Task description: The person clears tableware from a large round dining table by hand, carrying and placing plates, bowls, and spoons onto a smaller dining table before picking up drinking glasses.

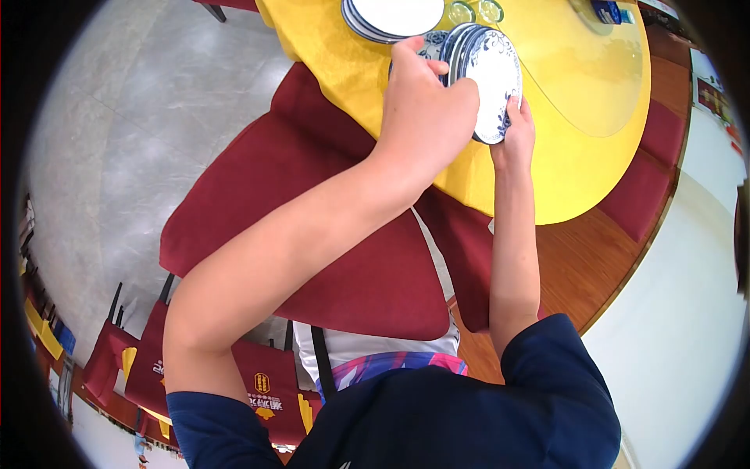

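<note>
Several white plates with blue floral rims (492, 74) are held tilted on edge as a stack over the yellow-covered table. My right hand (516, 137) grips the lower right edge of the stack, its thumb on the front plate's face and its other fingers mostly hidden behind. On the left side, my left hand (430, 109) has its fingers bent round a blue-patterned plate (432, 47) at the back of the stack. Part of that grip is hidden by the hand itself. Another pile of plates (394, 17) rests on the table just beyond my left hand.
The table wears a yellow cloth (566, 184) and a clear glass turntable (601, 102). Two small glasses (475, 12) stand near the plates, and a blue packet (608, 12) lies at the far right. Dark red chairs (336, 250) stand between me and the table.
</note>
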A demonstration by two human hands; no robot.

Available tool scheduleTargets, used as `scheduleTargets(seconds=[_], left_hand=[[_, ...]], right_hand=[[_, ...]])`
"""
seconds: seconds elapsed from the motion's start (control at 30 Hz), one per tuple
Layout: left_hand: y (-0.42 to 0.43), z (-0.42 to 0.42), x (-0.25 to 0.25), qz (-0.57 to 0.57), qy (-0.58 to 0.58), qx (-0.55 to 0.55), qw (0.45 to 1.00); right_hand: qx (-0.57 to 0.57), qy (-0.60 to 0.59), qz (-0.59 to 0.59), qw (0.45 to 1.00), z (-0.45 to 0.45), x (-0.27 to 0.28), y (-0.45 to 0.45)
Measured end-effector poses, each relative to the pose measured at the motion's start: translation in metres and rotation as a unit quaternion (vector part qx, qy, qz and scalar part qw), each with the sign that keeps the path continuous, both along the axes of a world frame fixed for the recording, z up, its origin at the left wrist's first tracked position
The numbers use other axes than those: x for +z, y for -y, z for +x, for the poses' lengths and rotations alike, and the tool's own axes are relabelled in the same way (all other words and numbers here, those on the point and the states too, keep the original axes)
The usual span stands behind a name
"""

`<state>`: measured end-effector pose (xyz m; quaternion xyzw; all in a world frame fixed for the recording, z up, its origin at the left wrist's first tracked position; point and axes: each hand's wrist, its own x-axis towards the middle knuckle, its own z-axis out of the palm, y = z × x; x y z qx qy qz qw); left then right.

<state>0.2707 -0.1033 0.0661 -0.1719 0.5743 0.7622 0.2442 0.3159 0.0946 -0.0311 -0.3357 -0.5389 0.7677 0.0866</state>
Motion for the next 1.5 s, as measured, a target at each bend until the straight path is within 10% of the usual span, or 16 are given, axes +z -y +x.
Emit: scheduleTargets(seconds=[0.5,0.9,1.1,1.3,1.5], left_hand=[[-0.025,-0.014,-0.074,-0.158,-0.131,-0.025,0.978],[-0.03,-0.026,-0.076,-0.021,-0.151,0.027,0.988],[-0.024,-0.036,-0.035,0.014,-0.203,-0.016,0.979],[-0.029,0.0,0.011,-0.091,-0.496,-0.117,0.856],[-0.025,0.006,0.011,-0.111,-0.567,-0.107,0.809]], right_hand=[[-0.017,-0.013,0.095,0.995,0.002,-0.005,0.002],[-0.075,-0.039,0.168,0.982,-0.004,0.025,0.03],[-0.064,-0.113,0.005,0.992,-0.001,0.067,0.021],[-0.048,-0.168,-0.183,0.968,0.042,0.076,0.002],[-0.008,-0.209,-0.123,0.97,0.045,0.082,-0.008]])
